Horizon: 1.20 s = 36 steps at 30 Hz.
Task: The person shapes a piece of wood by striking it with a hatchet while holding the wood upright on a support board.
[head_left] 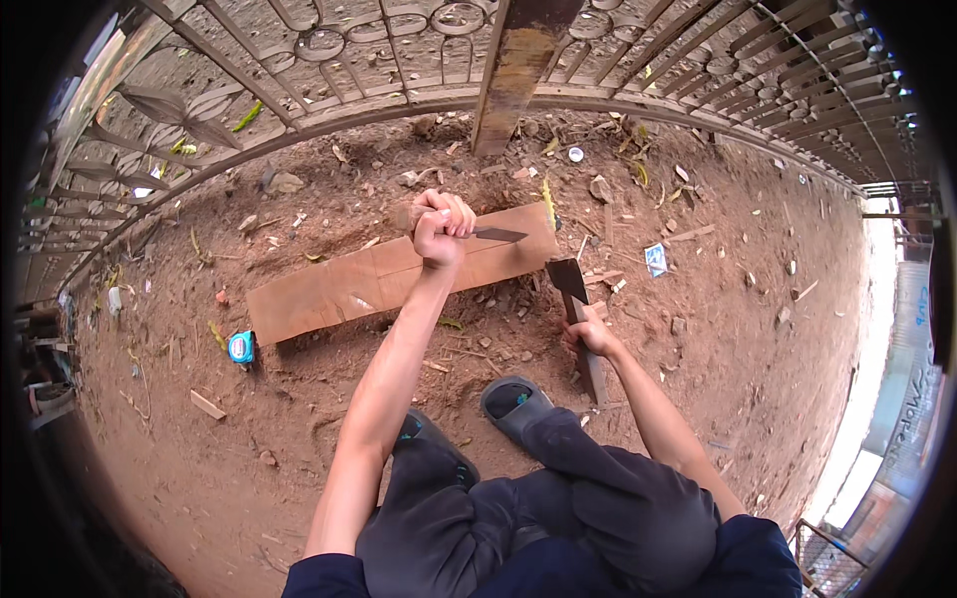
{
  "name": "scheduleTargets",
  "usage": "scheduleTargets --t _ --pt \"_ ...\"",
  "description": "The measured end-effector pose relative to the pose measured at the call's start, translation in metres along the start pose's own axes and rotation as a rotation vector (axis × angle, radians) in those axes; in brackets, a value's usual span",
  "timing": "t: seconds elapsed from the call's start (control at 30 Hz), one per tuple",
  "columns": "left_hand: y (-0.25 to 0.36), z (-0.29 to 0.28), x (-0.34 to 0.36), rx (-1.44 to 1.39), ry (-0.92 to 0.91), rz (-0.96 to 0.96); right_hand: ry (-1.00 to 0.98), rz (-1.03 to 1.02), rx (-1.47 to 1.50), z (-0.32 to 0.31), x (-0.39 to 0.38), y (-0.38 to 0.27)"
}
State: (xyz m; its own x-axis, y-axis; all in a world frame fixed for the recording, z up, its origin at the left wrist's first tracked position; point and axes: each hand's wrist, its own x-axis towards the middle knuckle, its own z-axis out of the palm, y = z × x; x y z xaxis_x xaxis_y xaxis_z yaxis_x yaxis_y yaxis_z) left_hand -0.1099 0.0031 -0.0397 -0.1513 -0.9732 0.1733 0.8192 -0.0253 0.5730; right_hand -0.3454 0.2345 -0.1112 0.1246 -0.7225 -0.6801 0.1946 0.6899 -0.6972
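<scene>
My left hand [442, 229] is closed around a tool with a wooden handle, its dark, pointed flat blade [503, 235] lying over the right part of a long reddish-brown board [329, 294] on the dirt. My right hand [588, 332] grips a long, bar-like tool [566, 282] with a dark upper end, just beyond the board's right end; its lower part reaches down beside my right sandal [514, 407]. A blue tape measure [240, 347] lies at the board's left end.
A metal fence with scrollwork [389, 95] and a post [513, 70] runs along the far side. Wood scraps [207, 404], stones and litter [655, 259] dot the dirt. Metal sheeting [902, 379] and a mesh frame [827, 558] stand at the right.
</scene>
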Motion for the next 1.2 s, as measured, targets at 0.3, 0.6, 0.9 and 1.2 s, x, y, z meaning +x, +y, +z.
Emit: scheduleTargets --t 0.3,0.6,0.9,1.2 --pt "-0.003 0.004 -0.002 -0.007 -0.049 -0.011 -0.042 0.003 0.041 0.003 0.002 0.002" --pt "-0.008 0.01 0.001 -0.001 -0.048 -0.036 -0.045 0.006 0.085 -0.006 0.002 0.003" --pt "-0.026 0.044 -0.003 0.1 -0.055 -0.036 -0.02 -0.01 -0.034 -0.014 0.004 0.01" --pt "-0.034 0.061 0.02 0.444 -0.072 -0.112 -0.002 -0.002 -0.058 -0.008 0.008 0.01"
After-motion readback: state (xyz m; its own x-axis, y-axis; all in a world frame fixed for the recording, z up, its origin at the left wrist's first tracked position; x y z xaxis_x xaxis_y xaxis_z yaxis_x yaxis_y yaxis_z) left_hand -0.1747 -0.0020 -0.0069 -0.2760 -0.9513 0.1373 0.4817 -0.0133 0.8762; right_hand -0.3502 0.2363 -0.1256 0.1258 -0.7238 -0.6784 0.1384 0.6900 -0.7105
